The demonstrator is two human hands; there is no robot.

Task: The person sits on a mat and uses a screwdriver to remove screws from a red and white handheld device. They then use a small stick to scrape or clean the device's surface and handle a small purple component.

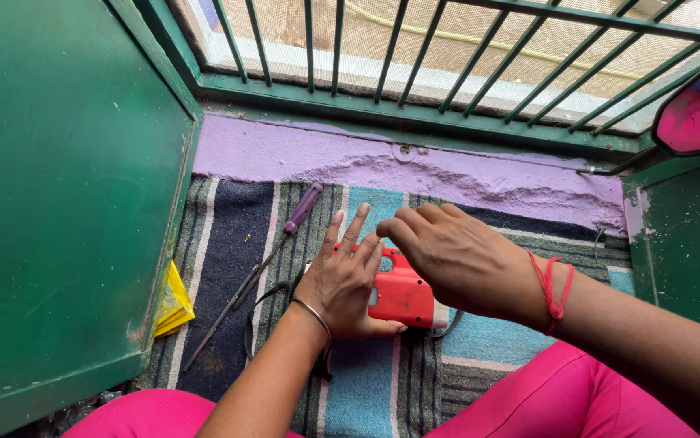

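Note:
A small red plastic device [405, 295] lies on a striped cloth mat [382, 381] in front of me. My left hand [343, 280] rests on its left side, thumb under it, fingers spread and raised. My right hand [445, 253] hovers over the device's top end with the fingertips bent down and pinched at it; a red thread is tied around that wrist. A grey strap [449, 324] trails from under the device. What the right fingertips hold, if anything, is hidden.
A purple-handled screwdriver [285, 235] and a thin metal rod [218, 320] lie on the mat to the left. A yellow packet [173, 302] sits by the green metal door [66, 195]. Green window bars [415, 57] and a purple ledge [447, 174] lie ahead. My pink-clothed legs [560, 397] frame the mat.

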